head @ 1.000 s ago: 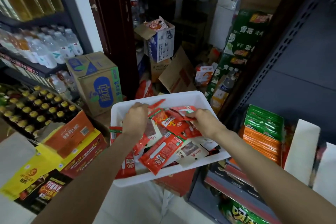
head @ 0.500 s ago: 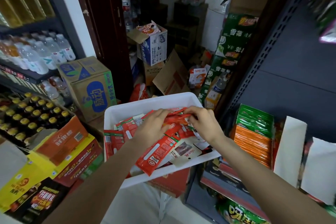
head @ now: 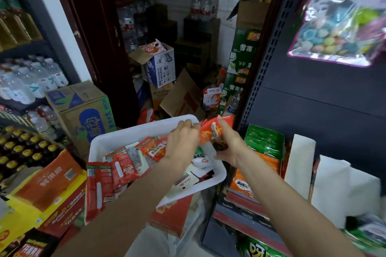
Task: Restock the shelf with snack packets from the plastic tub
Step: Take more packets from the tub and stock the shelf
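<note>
Head: tub (head: 133, 137) (white) holds packets (head: 123, 165)

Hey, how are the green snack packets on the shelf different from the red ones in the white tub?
The green packets stand upright in a neat row on the shelf; the red packets lie jumbled and overlapping in the tub. The green ones look uniform; the red ones vary, some with clear windows. Both are flat, sealed, printed pouches.

You're gripping red-and-orange snack packets (head: 211, 131) over a white plastic tub (head: 133, 133); green and orange packs (head: 264, 142) are sitting shelved.
</note>
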